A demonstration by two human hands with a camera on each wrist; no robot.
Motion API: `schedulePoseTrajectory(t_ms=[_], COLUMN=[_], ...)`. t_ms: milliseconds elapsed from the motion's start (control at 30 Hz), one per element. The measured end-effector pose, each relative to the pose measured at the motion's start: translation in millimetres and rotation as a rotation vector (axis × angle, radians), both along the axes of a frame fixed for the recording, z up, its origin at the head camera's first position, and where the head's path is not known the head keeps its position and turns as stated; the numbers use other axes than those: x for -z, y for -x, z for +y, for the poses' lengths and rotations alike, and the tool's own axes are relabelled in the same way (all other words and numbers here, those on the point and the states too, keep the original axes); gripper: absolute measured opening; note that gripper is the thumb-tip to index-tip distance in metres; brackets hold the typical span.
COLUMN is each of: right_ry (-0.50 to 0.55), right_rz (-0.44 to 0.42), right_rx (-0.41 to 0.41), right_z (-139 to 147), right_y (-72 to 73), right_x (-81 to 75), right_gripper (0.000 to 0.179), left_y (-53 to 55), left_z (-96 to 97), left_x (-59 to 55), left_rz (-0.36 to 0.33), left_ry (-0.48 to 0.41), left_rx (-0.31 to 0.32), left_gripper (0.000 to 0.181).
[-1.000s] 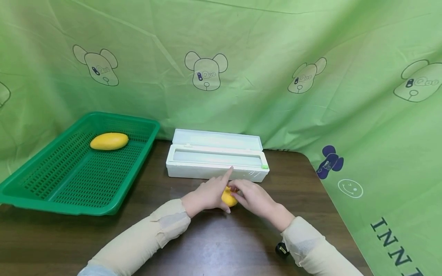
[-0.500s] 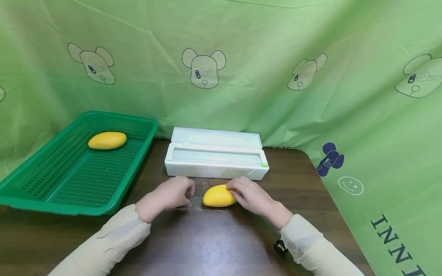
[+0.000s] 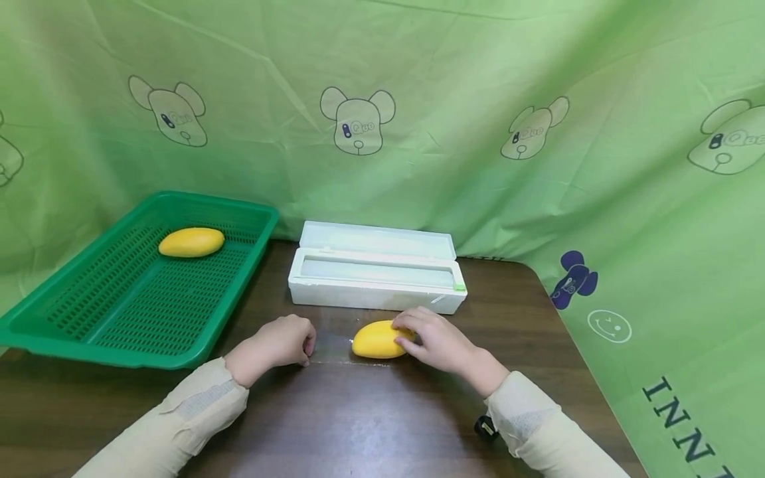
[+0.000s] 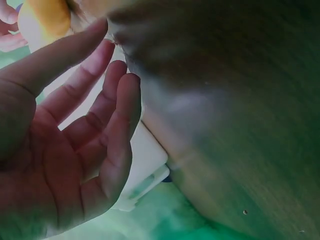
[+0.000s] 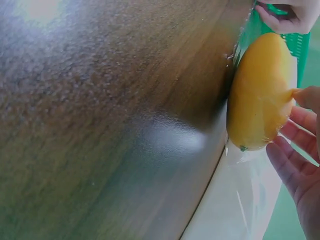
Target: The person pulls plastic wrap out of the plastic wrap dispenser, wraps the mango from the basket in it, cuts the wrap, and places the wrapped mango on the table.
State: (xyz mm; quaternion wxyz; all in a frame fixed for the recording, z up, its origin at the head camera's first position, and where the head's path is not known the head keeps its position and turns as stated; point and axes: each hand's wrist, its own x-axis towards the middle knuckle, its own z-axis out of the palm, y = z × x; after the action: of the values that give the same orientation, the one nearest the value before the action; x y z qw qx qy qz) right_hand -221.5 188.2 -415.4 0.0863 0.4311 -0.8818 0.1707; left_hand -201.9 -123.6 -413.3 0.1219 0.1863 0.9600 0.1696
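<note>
A yellow mango lies on a thin sheet of clear cling film spread over the dark wooden table. My right hand holds the mango's right end; in the right wrist view its thumb and fingertips are on the fruit, and film wrinkles around the stem end. Left of the mango, my left hand pinches the front left corner of the film between thumb and index finger. In the left wrist view the thumb and fingertips come together near the film's edge.
Behind the hands stands a white cling film dispenser box with its lid raised. At left a green plastic basket holds another mango. A small black object is by the right sleeve. A green printed curtain hangs behind.
My left hand has left the mango, moved left and taken the film's corner. The mango now shows fully, and my right hand has stayed at its right end.
</note>
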Motion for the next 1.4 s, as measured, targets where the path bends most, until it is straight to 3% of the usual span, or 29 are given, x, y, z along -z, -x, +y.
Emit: schedulePoseTrajectory(t_ms=[333, 567, 833, 967, 1133, 1400], right_ry=[-0.027, -0.044, -0.052, -0.057, -0.059, -0.031], right_rz=[-0.017, -0.033, -0.035, -0.035, -0.041, -0.052], right_rx=[0.008, 0.014, 0.025, 0.025, 0.023, 0.016], right_z=[-0.4, -2.3, -0.9, -0.9, -1.1, -1.5], right_y=[-1.0, -0.8, -0.7, -0.6, -0.3, -1.5], right_x=[-2.9, -7.0, -10.0, -10.2, -9.4, -5.8], right_gripper=[0.025, 0.025, 0.025, 0.025, 0.025, 0.021], left_y=[-3.9, -5.5, -3.5, -2.6, 0.1, 8.4], left_z=[-1.3, 4.6, 23.0, 37.6, 55.6, 67.4], left_x=[-7.4, -23.2, -32.7, -34.7, -31.1, -12.0], left_rz=[0.056, 0.07, 0.232, 0.279, 0.32, 0.332], left_ry=[0.02, 0.004, -0.096, -0.151, -0.205, -0.28], left_rx=[0.038, 0.022, 0.035, 0.046, 0.091, 0.163], left_gripper=[0.032, 0.026, 0.02, 0.015, 0.012, 0.006])
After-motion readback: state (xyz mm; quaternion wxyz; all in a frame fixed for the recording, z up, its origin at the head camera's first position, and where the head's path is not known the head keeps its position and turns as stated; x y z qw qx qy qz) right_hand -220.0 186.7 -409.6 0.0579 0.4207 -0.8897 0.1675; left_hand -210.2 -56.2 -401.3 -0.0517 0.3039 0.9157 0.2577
